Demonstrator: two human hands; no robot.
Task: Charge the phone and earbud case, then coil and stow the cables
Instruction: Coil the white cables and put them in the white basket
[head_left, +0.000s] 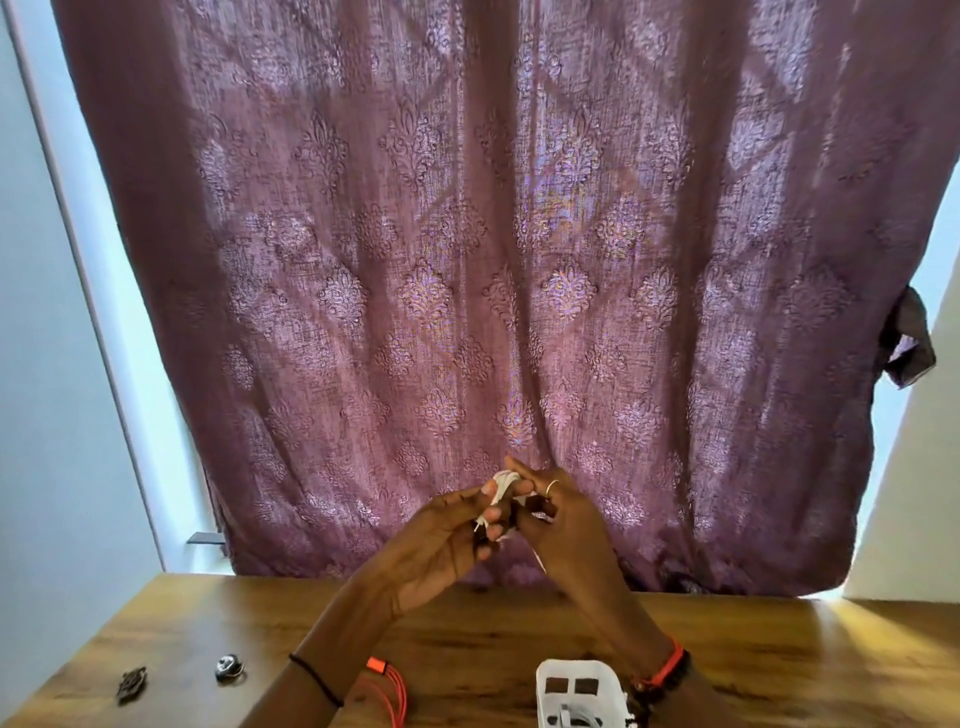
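Looks forward from head height, wide-angle, tilted slightly down; faces the curtain squarely, sits close to the left hand and right hand, catches the wooden table along the bottom.

Your left hand and right hand wrap round most of the white cable, so its ends and its loops are hidden. The orange cable goes under your left arm and off the bottom edge. The white basket is cut off there too, and what lies inside is hard to make out. A flat dark thing and a round shiny thing on the tabletop are too small to tell. The curtain runs past the top edge.
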